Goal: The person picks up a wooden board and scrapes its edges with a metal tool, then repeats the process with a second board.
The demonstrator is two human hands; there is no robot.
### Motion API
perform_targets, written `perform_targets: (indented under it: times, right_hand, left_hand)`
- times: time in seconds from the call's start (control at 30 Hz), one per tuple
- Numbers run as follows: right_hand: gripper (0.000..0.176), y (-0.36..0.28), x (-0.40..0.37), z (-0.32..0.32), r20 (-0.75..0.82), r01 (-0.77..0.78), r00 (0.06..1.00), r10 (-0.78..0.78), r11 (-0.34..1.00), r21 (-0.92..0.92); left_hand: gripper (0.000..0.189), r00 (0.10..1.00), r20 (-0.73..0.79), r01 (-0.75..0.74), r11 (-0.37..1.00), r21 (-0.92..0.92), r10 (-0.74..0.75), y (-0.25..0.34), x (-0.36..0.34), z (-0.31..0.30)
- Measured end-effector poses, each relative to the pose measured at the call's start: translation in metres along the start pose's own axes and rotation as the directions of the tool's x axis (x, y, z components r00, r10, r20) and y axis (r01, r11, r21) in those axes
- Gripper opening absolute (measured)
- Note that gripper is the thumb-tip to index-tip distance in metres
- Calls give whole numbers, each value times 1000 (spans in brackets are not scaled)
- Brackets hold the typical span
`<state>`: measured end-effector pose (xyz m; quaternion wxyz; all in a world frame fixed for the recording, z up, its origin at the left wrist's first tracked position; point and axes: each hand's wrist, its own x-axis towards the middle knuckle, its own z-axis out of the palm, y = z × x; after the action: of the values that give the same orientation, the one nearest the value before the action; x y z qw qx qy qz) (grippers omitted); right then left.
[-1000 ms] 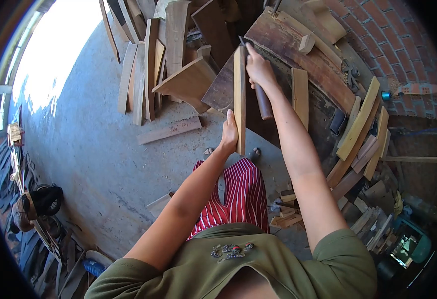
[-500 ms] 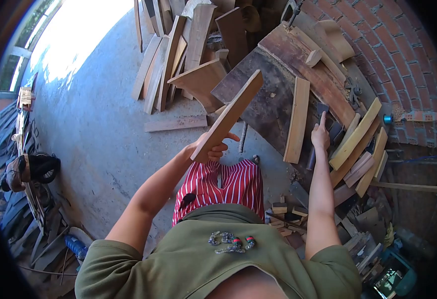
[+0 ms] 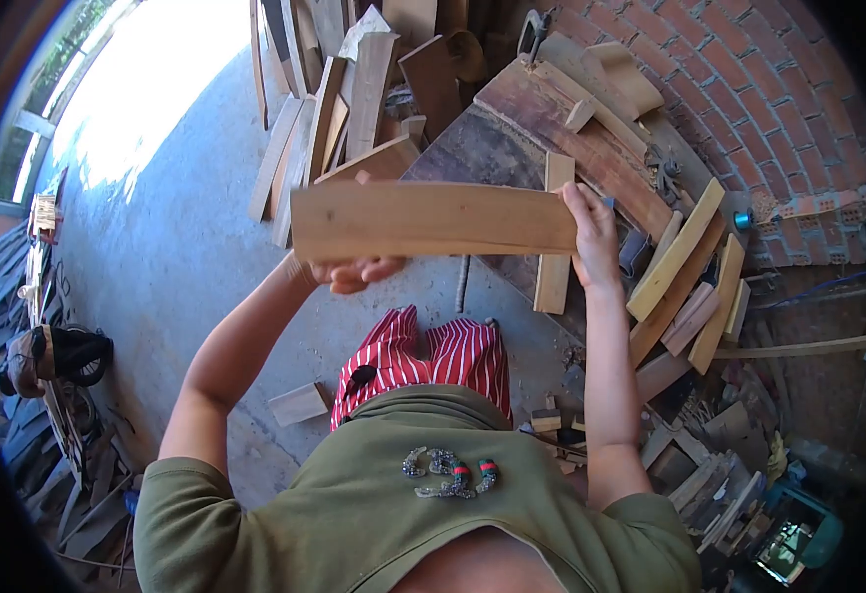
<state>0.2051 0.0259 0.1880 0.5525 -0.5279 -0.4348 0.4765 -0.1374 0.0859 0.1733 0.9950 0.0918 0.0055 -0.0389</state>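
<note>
Held level across the upper centre of the frame, the wooden board looked stiff and fairly light, best gripped near its ends, where the left hand and right hand clasped it.

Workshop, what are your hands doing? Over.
Left hand grips plank from below. Right hand holds its end. Plank level, midair. Loose boards on bench behind.

Plank now horizontal, held w/ both hands; right hand left tool, took plank end.
</note>
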Motion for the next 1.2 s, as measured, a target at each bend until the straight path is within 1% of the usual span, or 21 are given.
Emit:
perform_targets:
  times: [0.03, 0.07, 0.13, 0.17, 0.2, 0.27, 0.3, 0.33, 0.37, 0.43, 0.5, 0.57, 0.6, 0.63, 0.7, 0.77, 0.93, 1.0, 1.07, 1.1, 1.2]
  right_hand:
    - [31, -10, -15, 15, -165, 60, 985, -57, 998, 13]
    - [32, -21, -27, 31, -332, 126, 937, -113, 992, 20]
    - [33, -41, -47, 58, -464, 211, 827, -318, 940, -268]
    - [33, -50, -58, 68, -463, 163, 813, -353, 901, -401]
    - [27, -63, -68, 84, -460, 206, 776, -433, 862, -464]
    - [22, -67, -79, 105, -450, 319, 740, -499, 851, -418]
    - [21, -70, -87, 112, -431, 306, 780, -455, 876, -372]
    - [25, -75, -94, 117, -385, 335, 774, -502, 841, -425]
    - [27, -81, -101, 123, -359, 378, 755, -549, 812, -445]
    - [36, -95, -111, 128, -315, 472, 681, -662, 725, -502]
    - [42, -114, -122, 130, -350, 484, 626, -697, 699, -526]
    - [43, -129, -135, 126, -406, 466, 571, -713, 689, -555]
    - [43, -135, -140, 123, -369, 493, 512, -775, 617, -613]
    - [43, -140, -146, 121, -320, 513, 457, -830, 540, -667]
    - [43, -146, -158, 121, -361, 501, 420, -833, 544, -673]
    - [41, -148, -169, 119, -398, 481, 357, -845, 532, -697]
    - [44, -157, -193, 112, -415, 465, 287, -863, 505, -727]
    - [49, -157, -199, 110, -435, 449, 292, -851, 524, -724]
    - [50, -156, -203, 110, -471, 468, 298, -830, 557, -686]
    - [52, -156, -203, 110, -509, 490, 307, -804, 592, -640]
    - [56, -161, -209, 113, -521, 535, 392, -758, 649, -541]
  left_hand:
    - [94, 958, -15, -287, 957, 37, 288, 9, -13, -11]
    - [96, 838, -8, -544, 836, 77, 546, 20, -17, -15]
    - [96, 669, -242, -655, 711, 255, 703, 20, 18, 16]
    - [88, 665, -151, -660, 671, 337, 731, 20, 39, 15]
    - [88, 685, -144, -640, 684, 350, 715, 21, 62, 27]
    - [63, 497, -347, -628, 606, 488, 795, 23, 104, 55]
    - [54, 442, -378, -646, 581, 495, 813, 29, 120, 47]
    - [47, 394, -398, -661, 556, 504, 829, 38, 133, 49]
    - [39, 418, -429, -620, 596, 510, 801, 43, 139, 52]
    - [38, 550, -383, -577, 670, 468, 742, 46, 150, 77]
    - [39, 655, -325, -522, 719, 458, 682, 44, 163, 101]
    - [40, 761, -245, -541, 796, 272, 601, 36, 181, 122]
    - [41, 835, -179, -485, 850, 203, 520, 34, 188, 132]
    - [42, 865, -144, -454, 873, 179, 480, 30, 197, 141]
    - [42, 900, -91, -411, 900, 147, 426, 17, 211, 160]
    - [43, 859, -119, -469, 858, 209, 498, 1, 224, 177]
    - [37, 816, -122, -515, 806, 292, 566, -22, 247, 191]
    - [37, 748, -132, -583, 738, 339, 651, -29, 252, 198]
    - [35, 742, -90, -609, 724, 325, 665, -35, 251, 205]
    - [33, 701, -138, -618, 693, 371, 700, -37, 250, 209]
    - [30, 610, -188, -648, 622, 440, 769, -41, 246, 217]
